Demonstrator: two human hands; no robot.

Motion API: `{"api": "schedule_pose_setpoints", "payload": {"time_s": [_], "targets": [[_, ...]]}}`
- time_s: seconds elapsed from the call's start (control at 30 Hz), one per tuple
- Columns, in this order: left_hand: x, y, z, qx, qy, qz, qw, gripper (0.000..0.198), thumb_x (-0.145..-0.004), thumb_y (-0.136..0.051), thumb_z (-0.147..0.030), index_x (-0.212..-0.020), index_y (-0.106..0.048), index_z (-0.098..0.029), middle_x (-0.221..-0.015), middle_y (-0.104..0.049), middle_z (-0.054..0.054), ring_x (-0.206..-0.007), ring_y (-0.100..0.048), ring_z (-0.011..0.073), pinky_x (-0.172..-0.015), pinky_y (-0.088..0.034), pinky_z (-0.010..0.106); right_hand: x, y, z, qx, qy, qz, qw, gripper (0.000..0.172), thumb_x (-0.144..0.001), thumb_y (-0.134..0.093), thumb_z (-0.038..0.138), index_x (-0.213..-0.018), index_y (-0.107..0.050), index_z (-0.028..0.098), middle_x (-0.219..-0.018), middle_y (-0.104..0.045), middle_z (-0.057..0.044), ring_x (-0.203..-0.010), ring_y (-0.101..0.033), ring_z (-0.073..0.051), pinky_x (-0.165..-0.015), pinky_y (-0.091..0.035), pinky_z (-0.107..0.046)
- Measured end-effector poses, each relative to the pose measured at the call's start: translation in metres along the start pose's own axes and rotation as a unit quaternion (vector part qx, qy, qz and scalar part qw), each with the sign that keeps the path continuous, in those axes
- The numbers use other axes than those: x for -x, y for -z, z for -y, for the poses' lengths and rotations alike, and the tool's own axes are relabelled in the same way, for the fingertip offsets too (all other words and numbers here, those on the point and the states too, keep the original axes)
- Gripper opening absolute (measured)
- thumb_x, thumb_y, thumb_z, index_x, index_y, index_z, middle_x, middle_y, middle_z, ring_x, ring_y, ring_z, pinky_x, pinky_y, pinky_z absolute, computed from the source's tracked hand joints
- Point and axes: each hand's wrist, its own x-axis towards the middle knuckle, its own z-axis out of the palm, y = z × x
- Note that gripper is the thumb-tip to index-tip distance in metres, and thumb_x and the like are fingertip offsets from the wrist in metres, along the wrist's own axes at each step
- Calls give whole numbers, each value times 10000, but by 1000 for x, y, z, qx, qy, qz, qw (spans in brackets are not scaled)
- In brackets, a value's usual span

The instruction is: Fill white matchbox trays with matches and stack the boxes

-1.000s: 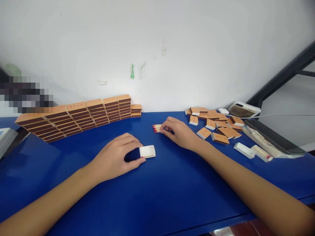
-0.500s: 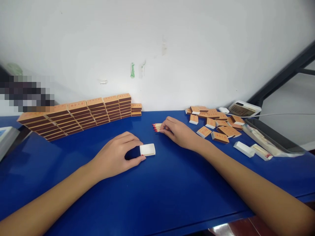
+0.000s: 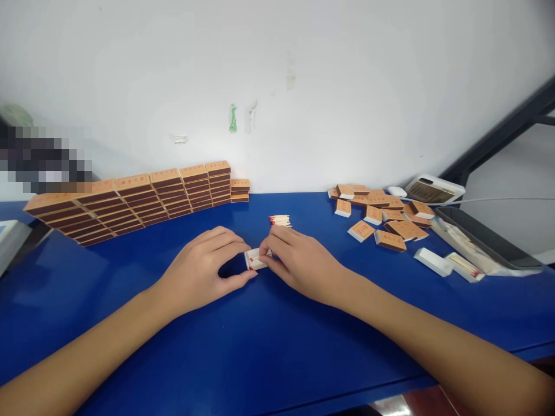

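Observation:
On the blue table lies a small white matchbox tray (image 3: pixel 254 262) with red-tipped matches inside. My left hand (image 3: pixel 212 266) grips its left end between thumb and fingers. Over the tray's right part, my right hand (image 3: pixel 299 260) pinches a match (image 3: pixel 261 257) with thumb and fingertips, its red head pointing left. My right fingers hide that end of the tray. Just beyond my right hand rests a small pile of matches (image 3: pixel 280 221), red heads to the left.
Closed matchboxes (image 3: pixel 134 199) form a long stacked row along the wall at left. More matchboxes (image 3: pixel 390 231) lie scattered at right, beside a white tray (image 3: pixel 432 262), a tray of matches (image 3: pixel 465 267), a dark phone (image 3: pixel 489 240) and a white power bank-like device (image 3: pixel 436 189) with a cable.
My right hand has moved from the match pile toward me and left, to the tray, carrying a match. My left hand stays at the tray.

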Motion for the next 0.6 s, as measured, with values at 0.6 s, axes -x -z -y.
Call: {"api": "schedule_pose_setpoints", "payload": {"time_s": [0.6], "targets": [[2, 0, 1, 20, 5, 19, 1000, 241, -965, -760, -348, -1140, -738, -183, -1075, -769, 73, -1016, -689, 246, -882, -568, 404, -1, 9, -39, -45, -57, -68, 995, 82, -1047, -596, 205, -1005, -667, 194, -948, -635, -45, -811, -600, -171, -741, -460, -307]]}}
